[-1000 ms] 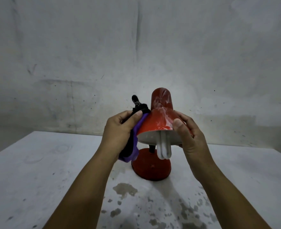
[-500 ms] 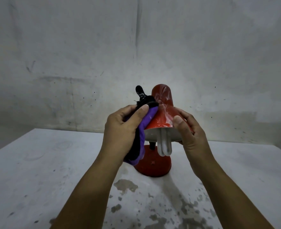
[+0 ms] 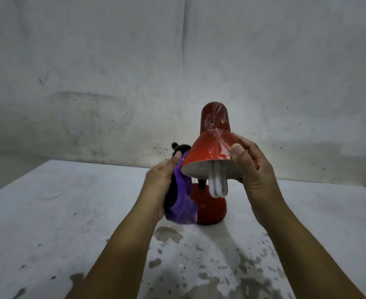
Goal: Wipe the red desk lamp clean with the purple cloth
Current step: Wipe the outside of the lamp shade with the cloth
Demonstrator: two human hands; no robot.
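Lamp [image 3: 212, 145] glossy red, cone shade with white tube bulb [image 3: 218, 184] inside. Right hand [image 3: 253, 169] grips shade rim; left hand [image 3: 162, 182] clutches soft purple cloth [image 3: 183, 203] against shade. Table [image 3: 70, 212] blotchy.

So the counter [image 3: 59, 212] I'm working at is a pale grey slab, pretty scuffed, with dark blotchy wet-looking stains [image 3: 167, 234] spread across the near part right in front of me. Behind it there's a bare grey wall [image 3: 113, 61], smudged, speckled with little dark spots and faint streaks.
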